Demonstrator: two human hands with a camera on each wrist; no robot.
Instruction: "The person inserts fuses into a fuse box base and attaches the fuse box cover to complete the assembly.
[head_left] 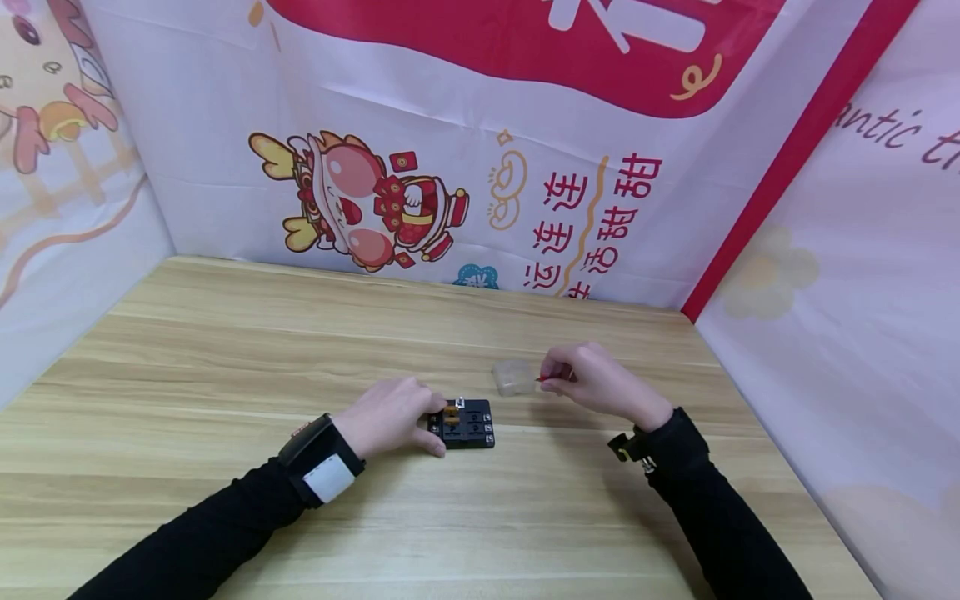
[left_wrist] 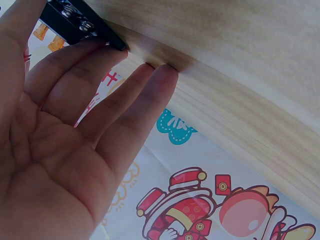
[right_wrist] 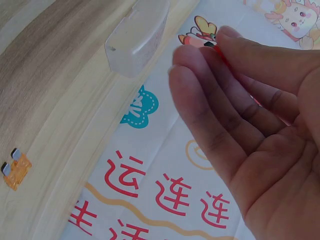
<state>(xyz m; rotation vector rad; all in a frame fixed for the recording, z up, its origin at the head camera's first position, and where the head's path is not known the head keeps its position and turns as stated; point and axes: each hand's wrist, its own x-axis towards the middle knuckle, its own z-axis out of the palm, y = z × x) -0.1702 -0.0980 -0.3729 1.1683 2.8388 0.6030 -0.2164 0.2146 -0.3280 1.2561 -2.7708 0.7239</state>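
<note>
With our left hand we grip the black fuse block by its left end; our right hand pinches a small red piece — just beside the clear plastic case on the wooden table. Should that pinch slacken, we could drop the red piece; a careless tug could skid the block.

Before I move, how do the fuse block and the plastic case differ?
Colour: the fuse block is black and opaque; the plastic case is colourless and translucent.
Contact: the left hand grips the fuse block; no hand touches the plastic case, though the right hand is close by.
Size: in the head view, the fuse block looks larger than the plastic case.
Shared: both look roughly rectangular there.
</note>
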